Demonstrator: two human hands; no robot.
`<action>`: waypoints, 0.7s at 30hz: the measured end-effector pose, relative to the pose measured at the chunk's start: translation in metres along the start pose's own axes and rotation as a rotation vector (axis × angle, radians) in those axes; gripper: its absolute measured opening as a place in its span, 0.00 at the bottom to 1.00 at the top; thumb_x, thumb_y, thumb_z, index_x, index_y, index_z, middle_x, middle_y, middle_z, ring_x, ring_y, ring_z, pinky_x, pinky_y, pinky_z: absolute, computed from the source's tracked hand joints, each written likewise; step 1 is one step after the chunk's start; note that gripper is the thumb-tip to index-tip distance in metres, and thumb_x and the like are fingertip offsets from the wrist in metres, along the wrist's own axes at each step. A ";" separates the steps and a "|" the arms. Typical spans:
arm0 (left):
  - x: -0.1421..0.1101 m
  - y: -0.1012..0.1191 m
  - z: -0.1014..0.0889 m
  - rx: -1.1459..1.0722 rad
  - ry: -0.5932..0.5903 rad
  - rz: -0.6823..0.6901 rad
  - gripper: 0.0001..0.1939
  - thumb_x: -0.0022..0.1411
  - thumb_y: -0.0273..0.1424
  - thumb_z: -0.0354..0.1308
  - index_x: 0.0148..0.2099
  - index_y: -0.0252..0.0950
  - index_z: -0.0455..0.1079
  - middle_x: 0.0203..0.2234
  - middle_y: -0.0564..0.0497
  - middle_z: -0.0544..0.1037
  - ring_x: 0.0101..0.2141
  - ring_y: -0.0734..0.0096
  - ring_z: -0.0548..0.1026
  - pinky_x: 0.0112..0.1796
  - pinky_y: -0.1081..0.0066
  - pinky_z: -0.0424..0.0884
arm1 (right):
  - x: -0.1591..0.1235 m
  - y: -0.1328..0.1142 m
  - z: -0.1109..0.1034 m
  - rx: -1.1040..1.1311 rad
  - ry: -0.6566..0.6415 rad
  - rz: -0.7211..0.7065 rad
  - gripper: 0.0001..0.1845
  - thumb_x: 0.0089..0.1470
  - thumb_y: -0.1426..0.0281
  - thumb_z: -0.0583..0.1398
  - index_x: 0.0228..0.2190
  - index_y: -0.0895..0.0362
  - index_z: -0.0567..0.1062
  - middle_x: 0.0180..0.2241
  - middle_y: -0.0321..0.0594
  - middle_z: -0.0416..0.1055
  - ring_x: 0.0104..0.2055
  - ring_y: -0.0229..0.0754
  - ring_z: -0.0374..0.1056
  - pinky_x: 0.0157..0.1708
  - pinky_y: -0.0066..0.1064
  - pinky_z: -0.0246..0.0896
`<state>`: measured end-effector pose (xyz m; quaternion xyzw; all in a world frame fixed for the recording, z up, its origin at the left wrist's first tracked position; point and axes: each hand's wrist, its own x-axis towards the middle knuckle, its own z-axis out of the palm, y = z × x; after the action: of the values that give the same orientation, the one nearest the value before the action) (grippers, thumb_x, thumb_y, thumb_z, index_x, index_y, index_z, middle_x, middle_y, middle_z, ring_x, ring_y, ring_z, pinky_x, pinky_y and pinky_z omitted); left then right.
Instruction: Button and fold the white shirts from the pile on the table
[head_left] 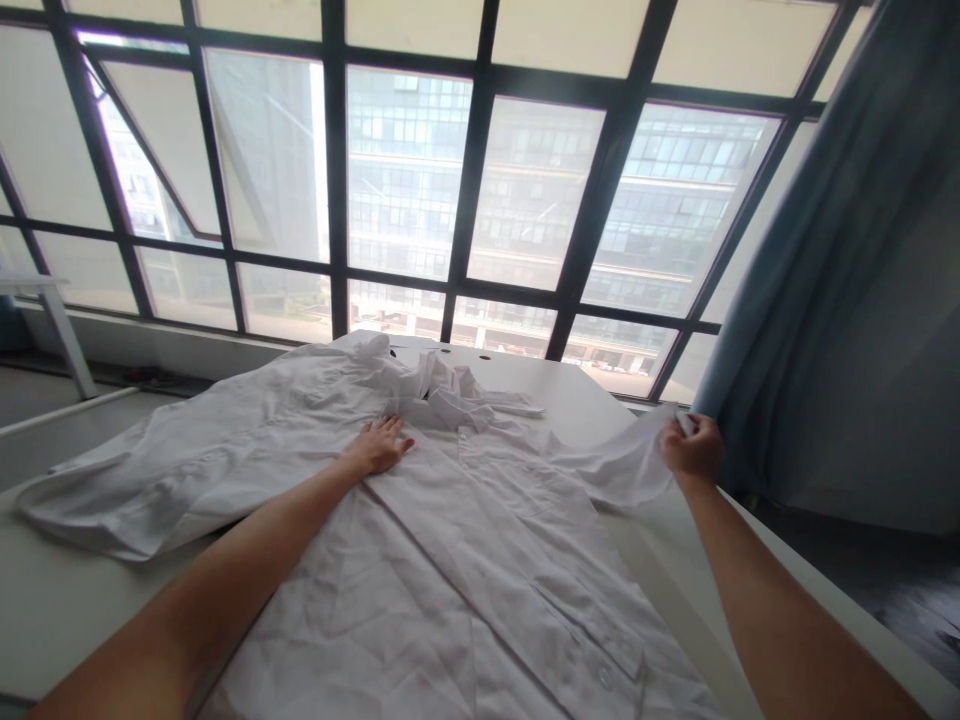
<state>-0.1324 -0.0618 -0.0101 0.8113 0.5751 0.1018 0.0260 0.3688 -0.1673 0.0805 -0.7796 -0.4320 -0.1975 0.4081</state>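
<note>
A white long-sleeved garment with buttons, like a shirt or lab coat [420, 560], lies spread over the white table, its collar end toward the window. My left hand [381, 445] rests flat on its upper front, just below the collar [454, 405], fingers spread. Out at the right, my right hand [691, 448] is closed around the end of one sleeve [626, 460], lifting it off the table and pulling it outward. The other sleeve [112, 500] lies wrinkled on the left side. Buttons [604, 676] show near the front edge at lower right.
The white table [562, 385] reaches to a large dark-framed window [405, 170], with one pane tilted at upper left. A blue-grey curtain [810, 250] hangs at the right. A white table leg [69, 340] stands at far left. Dark floor [862, 560] shows on the right.
</note>
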 end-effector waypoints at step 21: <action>-0.113 0.009 -0.083 -0.256 -0.368 0.211 0.23 0.47 0.49 0.65 0.42 0.42 0.78 0.36 0.49 0.81 0.36 0.61 0.77 0.35 0.71 0.68 | -0.126 -0.072 0.017 0.251 -0.821 -0.662 0.26 0.41 0.85 0.54 0.42 0.61 0.79 0.48 0.48 0.76 0.52 0.49 0.70 0.57 0.38 0.60</action>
<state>-0.1764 -0.1773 0.0566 0.8617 0.4554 0.0266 0.2221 0.2390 -0.1971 0.0207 -0.5602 -0.7988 0.0584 0.2115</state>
